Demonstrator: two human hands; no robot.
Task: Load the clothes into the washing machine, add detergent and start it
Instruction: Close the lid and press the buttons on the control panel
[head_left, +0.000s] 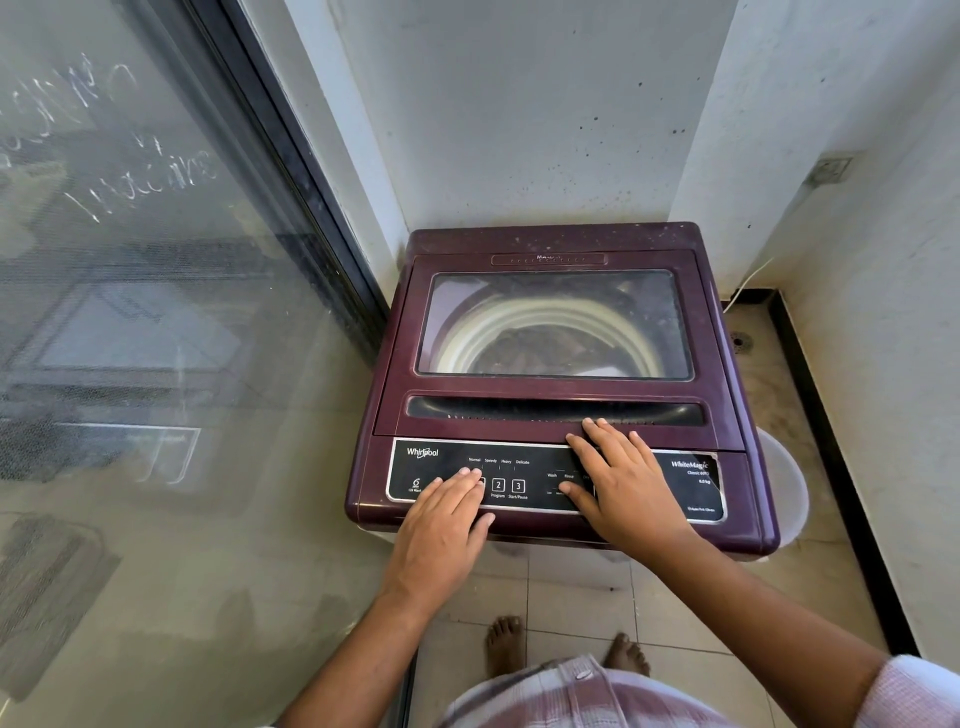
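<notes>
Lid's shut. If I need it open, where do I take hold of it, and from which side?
Take the lid by the long recessed handle across its front edge, coming from the front, over the control panel. The recess runs nearly the lid's full width, so fingers can hook in and lift; the hinge seems to be at the back.

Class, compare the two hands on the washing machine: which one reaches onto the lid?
The right hand: its fingertips rest on the front edge of the lid, while the left hand has its fingers on the control panel only.
</notes>
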